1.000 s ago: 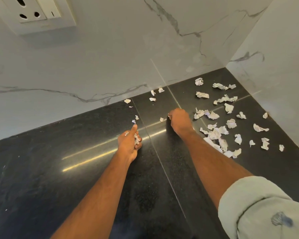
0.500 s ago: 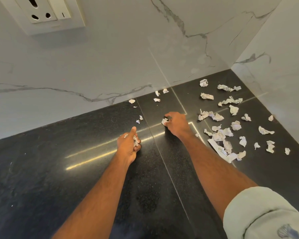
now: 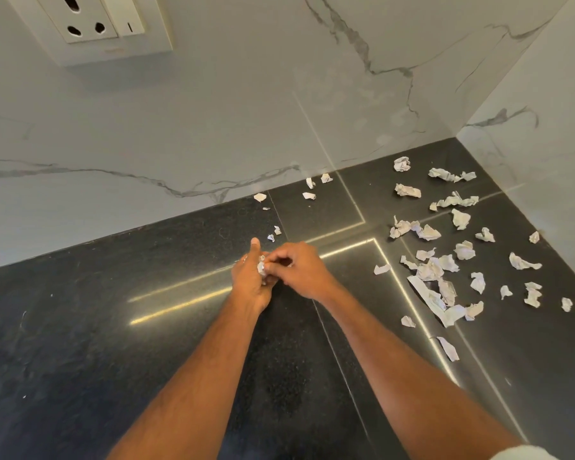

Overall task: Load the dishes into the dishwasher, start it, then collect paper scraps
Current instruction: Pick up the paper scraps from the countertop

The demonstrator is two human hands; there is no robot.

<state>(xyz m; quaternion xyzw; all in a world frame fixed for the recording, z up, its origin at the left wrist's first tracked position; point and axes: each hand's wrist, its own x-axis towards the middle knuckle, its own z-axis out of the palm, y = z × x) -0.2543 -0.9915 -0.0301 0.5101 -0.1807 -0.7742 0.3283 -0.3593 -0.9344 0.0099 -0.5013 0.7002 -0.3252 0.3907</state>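
Evidently the scrap-collecting step is in hand: a small wad of paper scraps [image 3: 261, 265] is cupped in the left hand [image 3: 251, 280], and a fresh scrap, seemingly, is pinched into it by the right hand [image 3: 296, 268]. Next, reaching is called for toward the scattered scraps [image 3: 445, 247] on the black countertop [image 3: 113, 327], right.

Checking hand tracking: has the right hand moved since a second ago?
Yes. The right hand has pulled back from the counter seam near the wall, leftward, to meet the left hand holding paper scraps.
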